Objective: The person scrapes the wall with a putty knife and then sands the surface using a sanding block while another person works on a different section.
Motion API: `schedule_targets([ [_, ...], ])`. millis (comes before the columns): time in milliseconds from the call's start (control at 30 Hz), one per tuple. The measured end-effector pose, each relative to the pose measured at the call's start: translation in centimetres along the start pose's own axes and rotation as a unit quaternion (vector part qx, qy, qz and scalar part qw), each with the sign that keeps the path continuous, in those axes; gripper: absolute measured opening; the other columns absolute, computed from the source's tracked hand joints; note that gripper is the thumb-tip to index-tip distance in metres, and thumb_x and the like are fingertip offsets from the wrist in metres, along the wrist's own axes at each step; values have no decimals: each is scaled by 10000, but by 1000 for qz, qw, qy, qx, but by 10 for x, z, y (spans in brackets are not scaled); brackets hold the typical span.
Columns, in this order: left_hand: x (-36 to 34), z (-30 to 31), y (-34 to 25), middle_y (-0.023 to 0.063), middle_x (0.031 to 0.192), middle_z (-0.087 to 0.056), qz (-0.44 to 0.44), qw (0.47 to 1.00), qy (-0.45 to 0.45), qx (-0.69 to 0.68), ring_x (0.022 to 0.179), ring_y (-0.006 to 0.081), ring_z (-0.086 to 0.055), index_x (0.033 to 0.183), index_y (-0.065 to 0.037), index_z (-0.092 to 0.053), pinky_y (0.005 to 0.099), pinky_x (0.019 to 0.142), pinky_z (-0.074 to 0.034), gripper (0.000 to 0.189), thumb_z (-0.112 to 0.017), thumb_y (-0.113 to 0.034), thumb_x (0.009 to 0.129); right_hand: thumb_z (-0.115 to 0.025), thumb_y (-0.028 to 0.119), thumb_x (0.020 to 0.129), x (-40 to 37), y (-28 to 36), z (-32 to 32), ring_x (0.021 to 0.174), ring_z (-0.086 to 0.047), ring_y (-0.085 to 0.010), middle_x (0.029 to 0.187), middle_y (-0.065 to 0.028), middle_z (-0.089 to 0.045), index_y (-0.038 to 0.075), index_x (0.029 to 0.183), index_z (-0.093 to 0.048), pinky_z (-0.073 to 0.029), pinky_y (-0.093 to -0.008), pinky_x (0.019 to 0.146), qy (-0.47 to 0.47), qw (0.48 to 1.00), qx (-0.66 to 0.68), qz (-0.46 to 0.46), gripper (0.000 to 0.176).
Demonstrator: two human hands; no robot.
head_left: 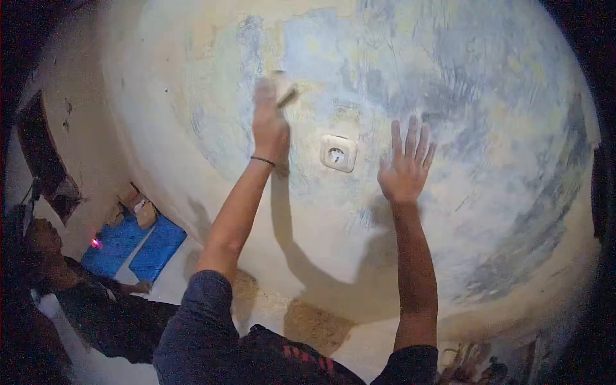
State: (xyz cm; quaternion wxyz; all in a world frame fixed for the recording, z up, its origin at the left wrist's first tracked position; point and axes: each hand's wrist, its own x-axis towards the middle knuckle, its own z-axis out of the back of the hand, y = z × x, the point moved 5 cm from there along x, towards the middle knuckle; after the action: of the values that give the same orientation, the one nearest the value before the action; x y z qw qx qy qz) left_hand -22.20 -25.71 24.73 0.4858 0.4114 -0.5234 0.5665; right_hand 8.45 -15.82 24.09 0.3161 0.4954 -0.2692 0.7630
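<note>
My left hand (270, 125), with a dark band at the wrist, is raised against the patchy wall (321, 45). Its fingers are closed on a small pale flat piece (280, 85) with a dark edge, too smeared by motion to name for sure. Lower and to the right, my right hand (405, 170) lies flat on the wall with fingers spread, holding nothing. A white wall socket (338, 154) sits between the two hands, touched by neither. Around them the wall carries blue, yellow and grey blotches and scratches.
At the lower left another person (96, 308) in dark clothing is close to my left arm. Behind that person lie blue sheets (157, 250) and a cardboard piece (142, 208). Jumbled items (475, 362), hard to make out, stand at the lower right.
</note>
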Motion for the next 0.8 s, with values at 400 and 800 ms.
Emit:
schedule_targets([
  [400,-18,-40,-115,333,1653,-300,68,996,-56,4,1561,471,-250,1585,119,-304,491,1311,-178,660,-408,52,937,-674,155,871,-310,-29,-26,1581,-253,-409,1685,-210,-328,142,1592,-451,-137,-624,1293,156,976,113,-100,754],
  [800,-46,-79,-219,347,1635,-325,100,991,-85,-17,1545,465,-305,1561,91,-377,503,1286,-259,629,-487,12,948,-581,422,998,-858,-114,151,1117,-702,-313,1055,-100,-770,134,1470,-558,-512,-544,1036,631,752,-19,-188,554],
])
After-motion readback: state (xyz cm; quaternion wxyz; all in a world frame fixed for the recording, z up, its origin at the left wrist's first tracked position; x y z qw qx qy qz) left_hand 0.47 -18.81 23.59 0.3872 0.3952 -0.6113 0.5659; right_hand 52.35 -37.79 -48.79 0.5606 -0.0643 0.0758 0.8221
